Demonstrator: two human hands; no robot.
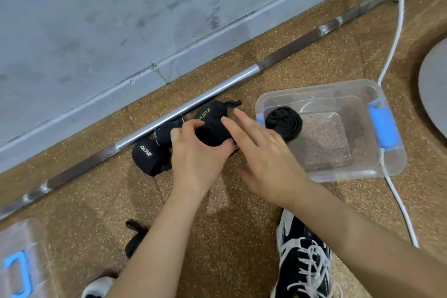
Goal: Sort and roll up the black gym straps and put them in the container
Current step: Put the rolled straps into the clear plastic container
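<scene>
My left hand [193, 152] grips a black rolled strap [210, 134] on the floor, thumb and fingers curled round it. Just behind lies another black strap with green lettering [209, 112]. A rolled strap with white lettering [147, 156] rests to the left by the bar. My right hand [263, 150] hovers with straight fingers beside the gripped roll, its fingertips close to it. A clear plastic container [391, 164] with blue latches sits at the right, holding one rolled black strap [284, 122]. One more black strap [135, 237] lies near my left forearm.
A steel barbell [242, 77] runs diagonally along the grey wall. A white cable [396, 31] passes the container's right side. A grey weight plate [435, 84] is at the right edge. A clear lid [19, 256] with a blue clip lies bottom left. My shoes [302, 256] are below.
</scene>
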